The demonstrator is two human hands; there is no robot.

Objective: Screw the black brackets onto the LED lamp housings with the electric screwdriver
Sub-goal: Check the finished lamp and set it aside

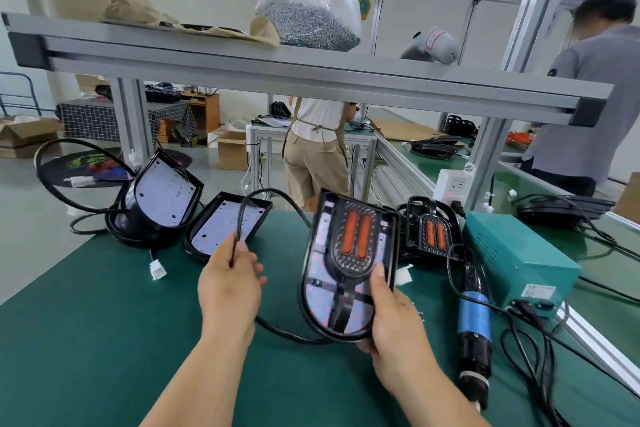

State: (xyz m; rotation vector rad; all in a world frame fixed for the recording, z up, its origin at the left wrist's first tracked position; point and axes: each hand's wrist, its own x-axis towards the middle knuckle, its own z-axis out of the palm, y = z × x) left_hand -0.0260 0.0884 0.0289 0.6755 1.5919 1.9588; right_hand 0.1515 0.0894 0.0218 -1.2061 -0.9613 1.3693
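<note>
Our right hand (391,315) is closest, thumb and fingers (379,282) gripping the lower right edge of the LED lamp housing (311,295) and holding it tilted up above the green worktop (104,322). We see a black bracket (341,305) lying across its face. Left of that housing, our left hand (230,288) pinches a black cable (263,191). Right of it, the electric screwdriver (474,322) lies flat on the worktop beside a teal power box (512,253). Behind the housing, to its left, sit two more housings (225,225).

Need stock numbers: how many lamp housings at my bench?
4 housings: one tilted far left, one flat beside it, one in the right hand, one by the teal box. More may hide underneath.
</note>
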